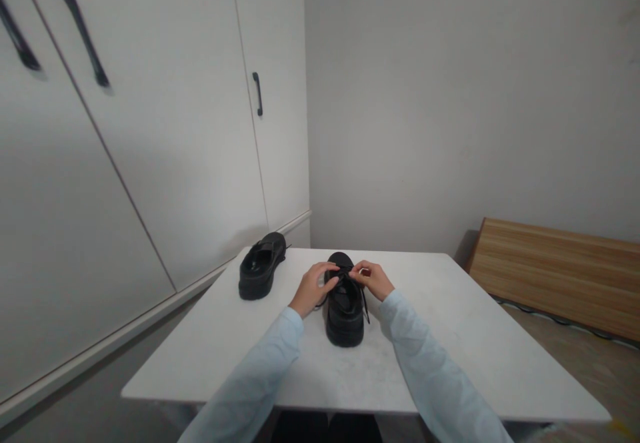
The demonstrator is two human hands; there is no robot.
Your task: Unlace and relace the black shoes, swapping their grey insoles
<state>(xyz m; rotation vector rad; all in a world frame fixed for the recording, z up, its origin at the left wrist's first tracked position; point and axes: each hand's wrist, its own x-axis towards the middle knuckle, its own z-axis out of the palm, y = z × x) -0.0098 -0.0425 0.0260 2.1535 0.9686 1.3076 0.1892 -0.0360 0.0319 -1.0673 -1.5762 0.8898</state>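
A black lace-up shoe (pixel 345 326) stands on the white table in front of me, its toe pointing away. On its left side is my left hand (pixel 315 288), thumb and fingertips bent in over the laces near the tongue. My right hand (pixel 373 279) pinches a black lace (pixel 366 306) at the shoe's right side, where loose lace hangs down. Whether my left fingers grip any lace is too small to tell. A second black shoe (pixel 261 266) stands at the table's far left, apart from both hands.
The white table (pixel 215 363) reaches to a grey wall. White cabinets (pixel 200 130) with dark handles run along the left. On the right, a wood-grain panel (pixel 555 276) leans by the wall, with a cable along its lower edge.
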